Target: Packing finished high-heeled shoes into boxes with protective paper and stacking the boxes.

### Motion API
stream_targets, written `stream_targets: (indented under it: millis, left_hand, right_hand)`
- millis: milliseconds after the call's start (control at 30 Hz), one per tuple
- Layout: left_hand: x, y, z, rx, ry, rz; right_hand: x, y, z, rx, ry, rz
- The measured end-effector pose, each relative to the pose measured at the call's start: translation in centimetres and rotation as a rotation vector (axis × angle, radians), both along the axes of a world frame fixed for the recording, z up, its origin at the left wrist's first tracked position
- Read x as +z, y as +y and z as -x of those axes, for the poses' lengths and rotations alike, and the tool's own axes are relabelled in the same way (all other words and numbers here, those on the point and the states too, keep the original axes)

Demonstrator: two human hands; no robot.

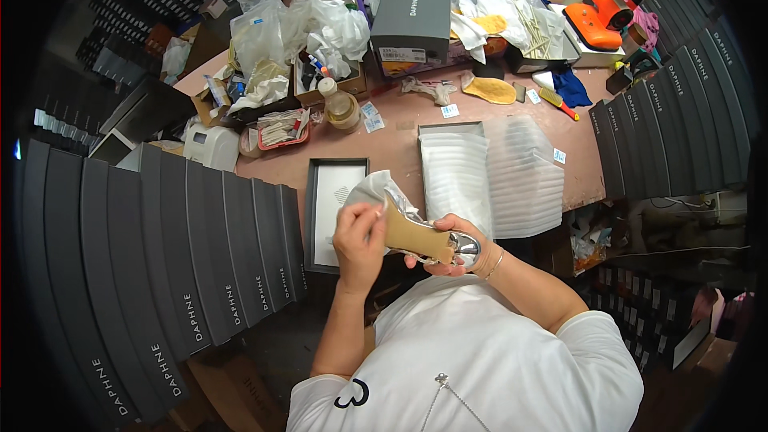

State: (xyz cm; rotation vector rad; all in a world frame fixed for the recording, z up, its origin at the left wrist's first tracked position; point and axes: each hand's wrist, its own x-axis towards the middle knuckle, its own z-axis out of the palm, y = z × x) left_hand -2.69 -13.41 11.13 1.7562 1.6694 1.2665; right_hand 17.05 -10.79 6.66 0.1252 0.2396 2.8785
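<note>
A silver shoe (pixel 421 234) with a tan inner sole is held up in front of my body. My right hand (pixel 460 242) wraps round its shiny end from the right, thumb on top and fingers underneath. My left hand (pixel 358 240) is closed, with its fingertips at the shoe's other end. Whatever those fingers pinch is too small to make out. White tissue paper (pixel 370 190) sticks out behind that end. Below the left hand lies a shallow dark grey box part (pixel 313 192) with a white inside. Beyond the shoe, white foam sheeting (pixel 453 176) lines an open grey box (pixel 451 130).
Foam sheeting (pixel 524 184) spreads over the pink table (pixel 392 144). A closed grey shoebox (pixel 412 12), a bottle of yellowish liquid (pixel 341 108), plastic bags (pixel 300 24), a brush (pixel 558 102) and an orange device (pixel 596 22) stand farther back. Stacked shoeboxes (pixel 176 240) flank both sides.
</note>
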Motion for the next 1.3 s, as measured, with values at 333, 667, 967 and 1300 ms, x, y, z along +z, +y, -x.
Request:
stream_targets:
  millis: [333, 667, 967, 1300]
  left_hand:
    - [-0.4, -0.4, -0.5, 0.078, -0.599, -0.148]
    - [0.9, -3.0, -0.1, -0.303, -0.076, -0.163]
    - [-0.6, -3.1, -3.5, -0.389, 0.02, -0.305]
    - [-0.5, -5.5, -6.2, -0.618, -0.105, -0.228]
  right_hand:
    - [1.8, 1.0, 2.6, -0.318, -1.022, -1.272]
    - [3.0, 2.1, 2.5, 0.003, -0.92, -1.127]
    - [-3.6, 2.6, 5.2, -0.62, -1.018, -1.216]
    - [-3.2, 2.7, 6.7, -0.705, -0.963, -0.953]
